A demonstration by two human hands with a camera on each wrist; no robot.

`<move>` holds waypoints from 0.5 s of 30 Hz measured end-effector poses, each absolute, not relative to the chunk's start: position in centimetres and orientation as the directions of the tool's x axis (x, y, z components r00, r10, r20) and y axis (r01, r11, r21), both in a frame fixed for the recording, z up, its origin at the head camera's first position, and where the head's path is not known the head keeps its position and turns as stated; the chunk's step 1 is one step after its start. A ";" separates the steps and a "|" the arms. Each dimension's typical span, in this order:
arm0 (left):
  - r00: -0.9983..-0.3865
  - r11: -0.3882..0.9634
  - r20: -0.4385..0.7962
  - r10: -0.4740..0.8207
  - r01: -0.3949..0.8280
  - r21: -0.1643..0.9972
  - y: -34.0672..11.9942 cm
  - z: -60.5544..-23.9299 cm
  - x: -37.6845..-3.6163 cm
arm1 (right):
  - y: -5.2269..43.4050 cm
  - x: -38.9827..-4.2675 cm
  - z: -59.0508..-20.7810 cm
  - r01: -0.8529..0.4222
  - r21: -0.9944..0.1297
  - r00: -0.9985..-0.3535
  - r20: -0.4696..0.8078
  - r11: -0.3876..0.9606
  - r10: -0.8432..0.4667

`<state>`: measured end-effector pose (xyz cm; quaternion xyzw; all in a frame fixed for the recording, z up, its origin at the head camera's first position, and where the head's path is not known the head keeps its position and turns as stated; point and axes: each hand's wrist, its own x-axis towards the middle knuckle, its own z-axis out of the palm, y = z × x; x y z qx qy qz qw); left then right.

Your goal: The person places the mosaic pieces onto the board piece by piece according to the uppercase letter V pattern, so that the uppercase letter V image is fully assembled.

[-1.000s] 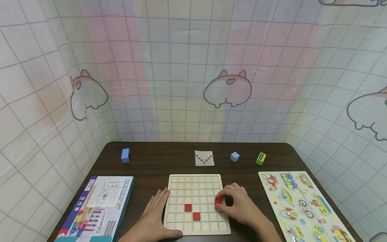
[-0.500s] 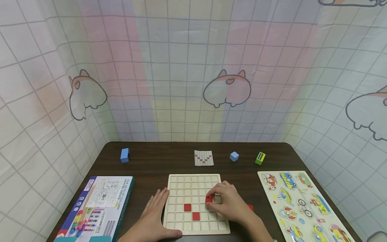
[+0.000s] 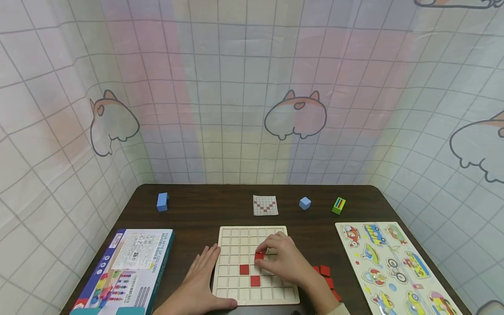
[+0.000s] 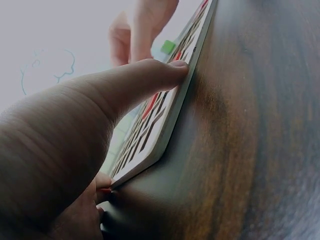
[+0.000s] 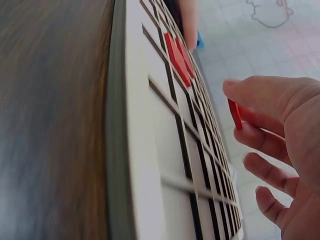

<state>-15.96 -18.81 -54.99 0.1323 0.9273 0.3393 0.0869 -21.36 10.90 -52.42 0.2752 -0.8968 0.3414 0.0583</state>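
Observation:
A pale wooden grid board (image 3: 236,238) lies at the table's front middle. Two red square tiles (image 3: 244,269) (image 3: 255,281) sit in its cells, diagonal to each other. My right hand (image 3: 281,260) hovers over the board's middle and pinches a third red tile (image 3: 259,256) between thumb and fingers; the right wrist view shows this tile (image 5: 233,114) held above the board (image 5: 150,150). My left hand (image 3: 201,271) rests flat on the table against the board's left edge, its fingertip (image 4: 175,67) touching the rim (image 4: 170,125).
Several loose red tiles (image 3: 325,271) lie right of the board. A pattern card (image 3: 265,205), two blue blocks (image 3: 162,201) (image 3: 305,203) and a green striped block (image 3: 339,205) stand farther back. A boxed game (image 3: 130,267) lies at left, a vehicle puzzle (image 3: 390,262) at right.
My right hand has carried the red tile leftward, from the board's right edge to its middle. This uncovered the loose red tiles on the right. The left hand stayed put.

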 end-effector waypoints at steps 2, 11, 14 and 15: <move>-0.950 0.735 -0.076 0.303 0.182 0.653 -18.8 -55.0 -16.0 | 10.3 -21.5 -52.4 -0.532 -0.575 -0.842 0.288 0.621 -0.456; -0.951 0.741 -0.080 0.300 0.179 0.647 -18.8 -55.0 -16.0 | 8.2 -21.8 -52.4 -0.521 -0.583 -0.846 0.257 0.624 -0.467; -0.950 0.741 -0.069 0.303 0.190 0.644 -18.9 -55.2 -16.0 | 7.4 -22.0 -52.5 -0.535 -0.578 -0.836 0.262 0.616 -0.482; -0.950 0.741 -0.067 0.305 0.192 0.643 -18.9 -55.2 -16.0 | 7.2 -22.1 -52.5 -0.537 -0.578 -0.835 0.259 0.615 -0.485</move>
